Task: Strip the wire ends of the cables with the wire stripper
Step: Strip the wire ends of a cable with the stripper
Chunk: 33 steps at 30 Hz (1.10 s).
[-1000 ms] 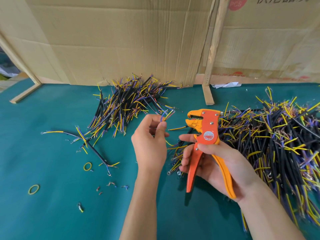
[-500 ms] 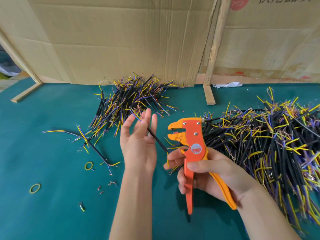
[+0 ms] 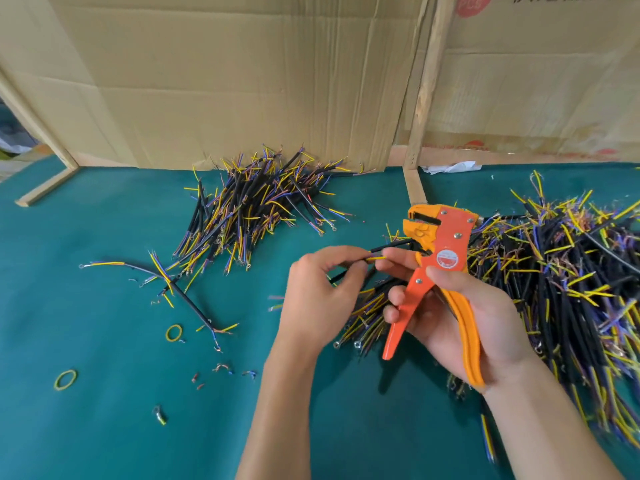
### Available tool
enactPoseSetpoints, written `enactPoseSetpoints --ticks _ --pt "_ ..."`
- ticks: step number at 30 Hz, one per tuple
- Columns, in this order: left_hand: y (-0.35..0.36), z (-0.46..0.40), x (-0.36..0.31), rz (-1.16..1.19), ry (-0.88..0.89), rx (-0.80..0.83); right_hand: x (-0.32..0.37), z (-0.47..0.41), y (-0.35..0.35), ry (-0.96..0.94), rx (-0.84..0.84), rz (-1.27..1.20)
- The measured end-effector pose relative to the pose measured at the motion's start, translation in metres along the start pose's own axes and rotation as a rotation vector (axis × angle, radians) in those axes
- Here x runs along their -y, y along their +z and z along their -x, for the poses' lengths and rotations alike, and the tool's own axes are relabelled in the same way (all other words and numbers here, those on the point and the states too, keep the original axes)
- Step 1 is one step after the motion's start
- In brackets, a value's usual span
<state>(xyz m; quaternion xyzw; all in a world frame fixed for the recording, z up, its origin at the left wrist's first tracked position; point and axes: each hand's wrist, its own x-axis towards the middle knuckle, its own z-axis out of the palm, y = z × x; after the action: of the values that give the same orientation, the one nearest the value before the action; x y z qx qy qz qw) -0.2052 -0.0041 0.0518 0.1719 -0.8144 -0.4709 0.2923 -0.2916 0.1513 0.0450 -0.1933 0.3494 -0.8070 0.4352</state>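
Note:
My right hand (image 3: 460, 317) grips the handles of the orange wire stripper (image 3: 438, 261), its jaws pointing up and left. My left hand (image 3: 318, 292) pinches a short black cable (image 3: 377, 252) with a yellow wire end, held just left of the stripper's jaws; my right fingertips touch that yellow end too. A pile of black cables with yellow and blue wire ends (image 3: 252, 209) lies at the back centre. A much larger heap of cables (image 3: 568, 282) fills the right side, partly under my right hand.
Two loose cables (image 3: 183, 292) lie crossed on the teal table cover (image 3: 104, 427) at the left. Yellow rubber bands (image 3: 65, 379) and small wire scraps (image 3: 221, 368) are scattered near them. Cardboard walls (image 3: 242, 81) and a wooden post (image 3: 420, 109) close off the back.
My left hand opened and let a cable go toward the back pile, then closed on another cable by the stripper. The stripper dipped left, then came back up.

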Motion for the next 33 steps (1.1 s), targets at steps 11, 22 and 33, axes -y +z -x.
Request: enactPoseSetpoints --ticks 11,22,33 --pt "0.000 -0.004 0.005 0.103 -0.003 -0.121 -0.001 0.000 0.004 -0.025 -0.030 0.024" --pt "-0.001 -0.005 0.005 0.198 -0.068 -0.144 -0.003 -0.002 0.007 0.006 -0.129 0.123" --pt "0.000 -0.005 0.003 0.185 -0.066 -0.205 -0.004 -0.004 0.013 0.059 -0.186 0.029"
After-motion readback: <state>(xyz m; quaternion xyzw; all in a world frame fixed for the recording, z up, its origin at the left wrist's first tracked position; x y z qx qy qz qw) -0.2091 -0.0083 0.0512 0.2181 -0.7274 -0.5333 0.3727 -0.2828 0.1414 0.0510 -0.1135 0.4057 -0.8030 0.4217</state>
